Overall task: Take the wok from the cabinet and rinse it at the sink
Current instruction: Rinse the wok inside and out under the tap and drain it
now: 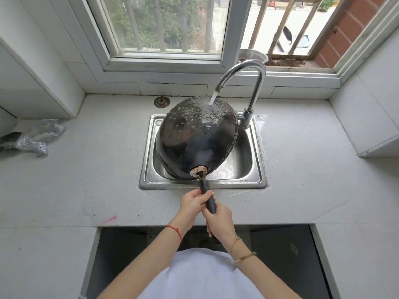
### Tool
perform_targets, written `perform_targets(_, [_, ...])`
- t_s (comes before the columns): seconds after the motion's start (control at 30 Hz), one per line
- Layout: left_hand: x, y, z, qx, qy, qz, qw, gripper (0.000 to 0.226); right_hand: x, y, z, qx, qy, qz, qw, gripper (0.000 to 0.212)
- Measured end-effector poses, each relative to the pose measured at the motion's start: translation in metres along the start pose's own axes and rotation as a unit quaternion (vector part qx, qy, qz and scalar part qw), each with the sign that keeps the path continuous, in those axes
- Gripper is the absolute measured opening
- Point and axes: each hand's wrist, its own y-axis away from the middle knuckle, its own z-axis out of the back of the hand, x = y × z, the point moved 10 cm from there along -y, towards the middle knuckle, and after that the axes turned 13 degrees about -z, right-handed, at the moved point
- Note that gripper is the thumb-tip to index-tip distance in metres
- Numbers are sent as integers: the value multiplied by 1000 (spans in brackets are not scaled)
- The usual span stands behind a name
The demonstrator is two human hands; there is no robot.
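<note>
Sink (257, 147): hands (207, 208) gripping wok handle (208, 198)

Single head view, wide-angle, looking forward and steeply down over sink (257, 180); near, window (164, 29) beyond sink.

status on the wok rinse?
Both hands, left hand and right hand, grip the wok handle. Wok upside down over the sink, faucet water hitting its underside. Nothing in the way.
</note>
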Motion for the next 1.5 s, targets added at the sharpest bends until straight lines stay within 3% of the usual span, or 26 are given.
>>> perform_targets(0.5, [-5, 11, 3, -10, 34, -9, 999, 16, 3, 11, 0, -27, 18, 18, 999, 20])
perform_targets(0.87, [-15, 14, 8, -3, 63, -21, 998, 24, 26, 27, 3, -92, 51, 80, 991, 18])
perform_targets(1.2, [-10, 16, -2, 46, 96, 0, 994, 20, 17, 27, 21, -126, 63, 32, 990, 20])
perform_targets(1.5, [5, 17, -7, 79, 124, 44, 988, 34, 2, 22, 27, -120, 40, -31, 991, 24])
